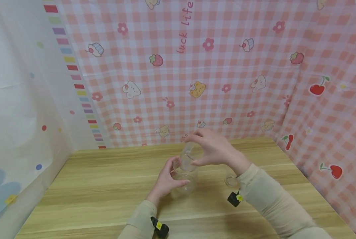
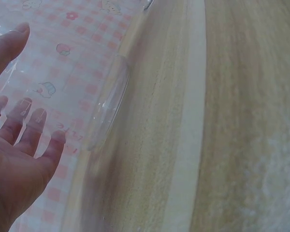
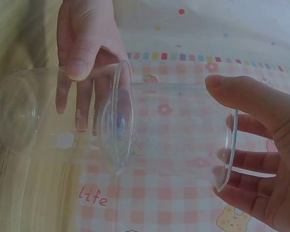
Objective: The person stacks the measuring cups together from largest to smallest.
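A clear beaker (image 1: pixel 185 186) stands on the table, with my left hand (image 1: pixel 167 179) holding its side, thumb on one side and fingers on the other. White graduation marks show on this beaker (image 3: pixel 48 104) in the right wrist view. Above it, my right hand (image 1: pixel 215 147) grips a second clear beaker (image 1: pixel 186 162) by its rim end. The far end of this upper beaker (image 3: pixel 179 133) is at the lower one's mouth; how deep it sits inside is hard to tell. In the left wrist view my left hand (image 2: pixel 19 169) curves round the see-through wall.
A small clear glass vessel (image 1: pixel 231 181) stands on the wood-grain table (image 1: pixel 106 192) to the right, partly behind my right sleeve. Pink checked cloth (image 1: pixel 166 83) hangs along the back and right, and a white cloth (image 1: pixel 22 83) hangs on the left.
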{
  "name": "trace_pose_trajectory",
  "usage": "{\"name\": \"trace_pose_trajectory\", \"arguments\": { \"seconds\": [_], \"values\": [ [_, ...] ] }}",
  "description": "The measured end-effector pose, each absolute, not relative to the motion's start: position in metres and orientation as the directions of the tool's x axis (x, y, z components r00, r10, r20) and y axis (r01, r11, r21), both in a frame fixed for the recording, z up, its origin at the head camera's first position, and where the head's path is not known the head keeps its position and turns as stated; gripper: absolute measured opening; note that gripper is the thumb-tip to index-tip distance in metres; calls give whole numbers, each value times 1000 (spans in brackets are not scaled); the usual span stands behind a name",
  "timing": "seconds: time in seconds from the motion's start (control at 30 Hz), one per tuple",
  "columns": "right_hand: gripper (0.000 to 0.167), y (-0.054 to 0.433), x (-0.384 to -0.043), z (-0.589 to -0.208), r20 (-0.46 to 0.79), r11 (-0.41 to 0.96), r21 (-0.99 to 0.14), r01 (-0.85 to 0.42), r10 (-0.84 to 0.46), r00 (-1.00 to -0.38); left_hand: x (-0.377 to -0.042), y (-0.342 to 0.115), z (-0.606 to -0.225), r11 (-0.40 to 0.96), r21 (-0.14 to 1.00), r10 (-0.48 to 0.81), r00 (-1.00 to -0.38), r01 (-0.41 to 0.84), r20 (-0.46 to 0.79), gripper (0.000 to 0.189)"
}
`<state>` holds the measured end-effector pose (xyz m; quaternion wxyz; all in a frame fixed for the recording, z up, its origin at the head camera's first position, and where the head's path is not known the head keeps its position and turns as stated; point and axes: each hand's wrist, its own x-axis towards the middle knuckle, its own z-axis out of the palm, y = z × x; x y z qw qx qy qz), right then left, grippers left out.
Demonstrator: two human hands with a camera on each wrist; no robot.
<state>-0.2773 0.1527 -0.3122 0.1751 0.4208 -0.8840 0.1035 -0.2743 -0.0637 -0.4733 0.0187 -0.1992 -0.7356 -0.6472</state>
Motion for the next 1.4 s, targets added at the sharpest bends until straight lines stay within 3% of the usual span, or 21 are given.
{"name": "trace_pose_trajectory", "arguments": {
  "seconds": [0.3,1.4],
  "values": [
    [68,148,-277,-318,363,651,-74,-756,-688,-628,-275,-65,-473,102,944,284,-919,315,275,85],
    [63,130,-281,-341,265,675,-122,-727,-684,-680,-273,-67,-471,131,939,299,-916,317,267,87]
  ]
}}
